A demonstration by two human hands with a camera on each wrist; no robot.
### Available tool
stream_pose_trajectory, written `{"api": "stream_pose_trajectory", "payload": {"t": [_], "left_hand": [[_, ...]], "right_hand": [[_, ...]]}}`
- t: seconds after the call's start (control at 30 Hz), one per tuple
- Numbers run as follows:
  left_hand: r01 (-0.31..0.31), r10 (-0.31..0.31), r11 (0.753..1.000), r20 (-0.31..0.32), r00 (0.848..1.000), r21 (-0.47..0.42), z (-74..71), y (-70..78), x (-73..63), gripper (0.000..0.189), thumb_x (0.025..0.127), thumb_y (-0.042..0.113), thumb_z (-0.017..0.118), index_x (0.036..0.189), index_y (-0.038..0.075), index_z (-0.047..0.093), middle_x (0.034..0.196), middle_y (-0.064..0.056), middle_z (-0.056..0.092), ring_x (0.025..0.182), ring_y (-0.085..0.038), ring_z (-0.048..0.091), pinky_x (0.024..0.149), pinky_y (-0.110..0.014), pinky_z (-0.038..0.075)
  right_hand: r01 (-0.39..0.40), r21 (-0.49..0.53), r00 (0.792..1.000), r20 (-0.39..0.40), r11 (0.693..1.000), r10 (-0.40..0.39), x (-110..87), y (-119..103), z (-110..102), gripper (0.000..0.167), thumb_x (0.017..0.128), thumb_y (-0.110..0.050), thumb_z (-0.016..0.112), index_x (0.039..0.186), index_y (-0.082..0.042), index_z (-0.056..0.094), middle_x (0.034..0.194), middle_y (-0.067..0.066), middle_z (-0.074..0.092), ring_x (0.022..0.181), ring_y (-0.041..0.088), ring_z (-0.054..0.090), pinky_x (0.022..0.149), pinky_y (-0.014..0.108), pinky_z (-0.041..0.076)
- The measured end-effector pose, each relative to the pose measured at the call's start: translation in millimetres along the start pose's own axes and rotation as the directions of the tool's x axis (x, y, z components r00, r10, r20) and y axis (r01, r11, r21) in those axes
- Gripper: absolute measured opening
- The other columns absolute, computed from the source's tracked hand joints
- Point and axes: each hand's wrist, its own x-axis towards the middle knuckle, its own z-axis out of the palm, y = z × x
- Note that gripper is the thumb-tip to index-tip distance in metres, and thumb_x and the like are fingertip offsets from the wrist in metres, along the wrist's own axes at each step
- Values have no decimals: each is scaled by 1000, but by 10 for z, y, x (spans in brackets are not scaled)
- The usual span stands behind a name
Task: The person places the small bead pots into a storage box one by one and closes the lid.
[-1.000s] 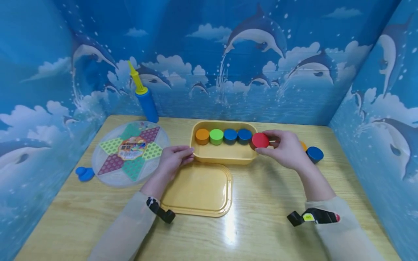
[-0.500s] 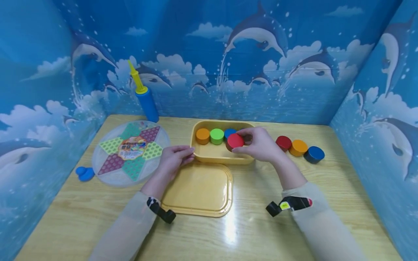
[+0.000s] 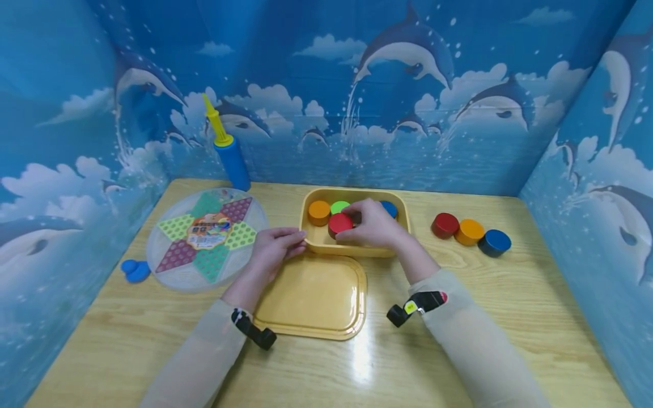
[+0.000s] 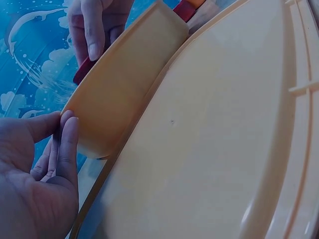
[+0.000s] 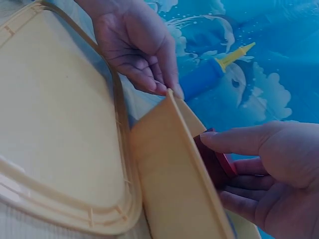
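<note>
My right hand (image 3: 374, 225) pinches a red round block (image 3: 340, 225) between thumb and fingers, inside the yellow box (image 3: 403, 226). It is at the front left part of the box, in front of a green block (image 3: 339, 207). An orange block (image 3: 319, 212) stands at the left end, and a blue block (image 3: 389, 208) shows beyond my right hand; whatever lies behind that hand is hidden. My left hand (image 3: 275, 247) grips the box's left rim, thumb and fingertips meeting at the corner, as the left wrist view shows. In the right wrist view the red block (image 5: 217, 159) is partly behind the box wall.
A yellow lid (image 3: 311, 297) lies in front of the box. To the right stand a dark red block (image 3: 445, 225), an orange block (image 3: 469, 232) and a blue block (image 3: 494, 243). Leftward are a round game board (image 3: 206, 241), a blue pump (image 3: 233, 164) and a small blue piece (image 3: 135, 271).
My right hand has carried the red block leftward from the box's right end to its front left part, uncovering the blocks on the right. My left hand stays at the rim.
</note>
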Motion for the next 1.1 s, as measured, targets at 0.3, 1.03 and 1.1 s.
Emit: {"api": "stream_pose_trajectory", "payload": {"t": [0.3,1.03,1.1], "left_hand": [[-22,23,999,31,999,-27,-11,-16,5,28,97,7,79,121,-5,72,109,-21,74,86,-20,77,85,-33,66],[-12,13,1000,36,999,-12,-20,-6,-3,27,97,10,79,120,-3,74,111,-20,73,86,-20,76,85,-32,66],[-10,10,1000,33,999,-10,-24,-4,-3,27,97,11,80,120,-3,74,111,-20,74,87,-20,76,85,-32,66]], "right_hand": [[0,-21,999,54,1000,1,202,-21,197,51,90,-26,89,132,-2,71,111,6,72,95,22,66,81,35,61],[29,-1,999,18,1000,-29,381,-48,485,54,87,-17,90,132,5,69,118,14,74,99,24,71,89,32,63],[24,4,1000,17,1000,-24,378,-56,485,54,87,-17,90,132,4,69,119,14,73,101,24,71,90,32,63]]}}
